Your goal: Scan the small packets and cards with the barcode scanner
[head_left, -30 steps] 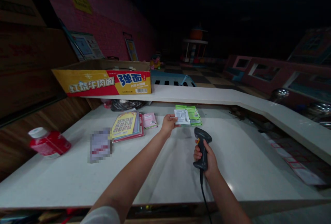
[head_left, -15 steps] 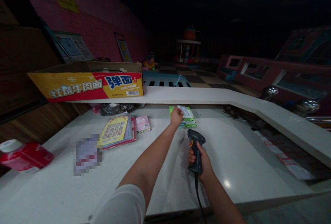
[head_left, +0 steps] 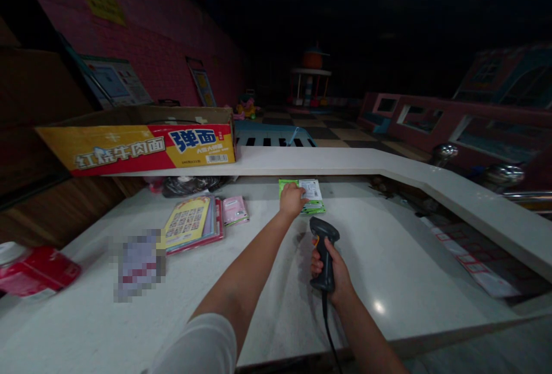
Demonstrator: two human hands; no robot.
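Note:
My left hand (head_left: 292, 200) reaches far across the white counter (head_left: 401, 264) and rests on a small stack of green packets (head_left: 316, 206), its fingers curled on a white printed packet (head_left: 310, 189) that lies on top of the stack. My right hand (head_left: 334, 270) is wrapped round the grip of a dark barcode scanner (head_left: 324, 250), held upright a little nearer than the stack, its head toward the packets. The scanner's cable (head_left: 328, 334) hangs down past my wrist.
Left of the packets lie a pink packet (head_left: 235, 210) and a pile of colourful booklets (head_left: 192, 222). A red container with a white cap (head_left: 30, 273) lies at the far left. An open yellow-and-red carton (head_left: 138, 139) sits on the raised white ledge (head_left: 345, 161) behind.
My left hand has carried the white packet forward and down onto the green stack. My right hand and the scanner have barely shifted. The view has moved slightly right.

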